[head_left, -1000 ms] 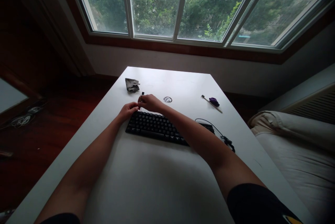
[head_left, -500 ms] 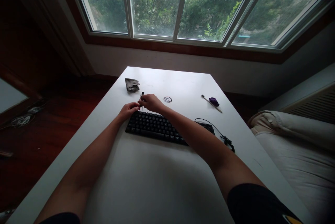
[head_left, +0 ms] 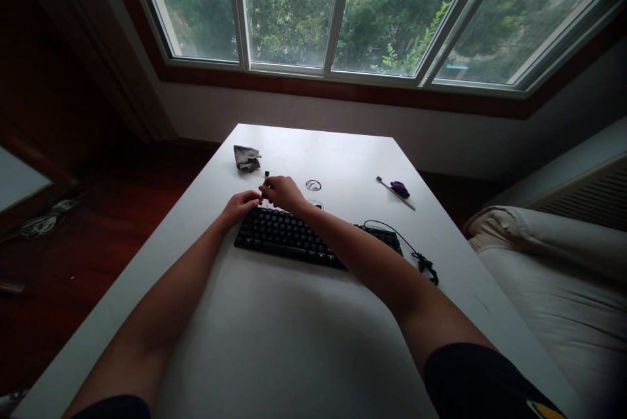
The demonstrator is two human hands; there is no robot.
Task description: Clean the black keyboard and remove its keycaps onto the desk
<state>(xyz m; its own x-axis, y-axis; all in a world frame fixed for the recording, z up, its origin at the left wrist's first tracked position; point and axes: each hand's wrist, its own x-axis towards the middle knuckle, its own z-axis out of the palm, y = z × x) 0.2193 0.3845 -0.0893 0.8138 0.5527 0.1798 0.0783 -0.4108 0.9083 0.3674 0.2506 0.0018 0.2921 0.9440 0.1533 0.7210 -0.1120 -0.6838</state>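
A black keyboard [head_left: 294, 239] lies across the middle of the white table [head_left: 274, 341]. My left hand [head_left: 238, 206] rests at the keyboard's far left corner, fingers curled and pinched toward the right hand. My right hand [head_left: 283, 192] is closed around a small thin dark tool [head_left: 266, 178] that sticks up above the far left keys. The two hands touch at the fingertips. What the left fingers pinch is too small to make out.
A crumpled grey cloth [head_left: 247, 158] lies beyond the hands. A small round ring [head_left: 313, 185] sits behind the keyboard. A brush with a purple item [head_left: 399, 190] lies at the far right. The keyboard's black cable [head_left: 416, 256] coils at the right. A bed stands to the right.
Both hands stay at the keyboard's far left corner. The right hand and its tool have shifted slightly; the view moved a little.
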